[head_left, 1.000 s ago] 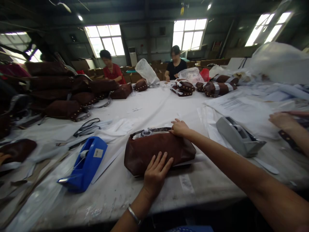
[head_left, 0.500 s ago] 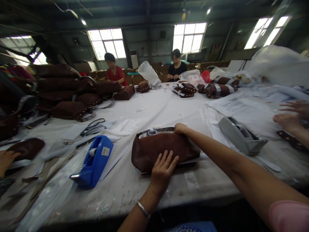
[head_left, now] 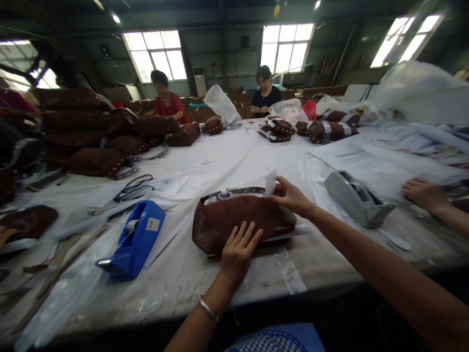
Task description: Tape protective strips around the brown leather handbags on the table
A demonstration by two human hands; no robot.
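**Brown bag held at the table's near edge**

At the table's [head_left: 234, 161] near edge lies a dark brown leather bag [head_left: 227, 222], slouched. The left hand [head_left: 238, 252] presses flat, fingers spread; the right hand [head_left: 291, 198] pinches white paper [head_left: 270, 182] at one o'clock. Bare cloth lies beyond, at twelve.

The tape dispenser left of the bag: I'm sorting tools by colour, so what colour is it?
Blue, seen clearly in the head view: the tape dispenser.
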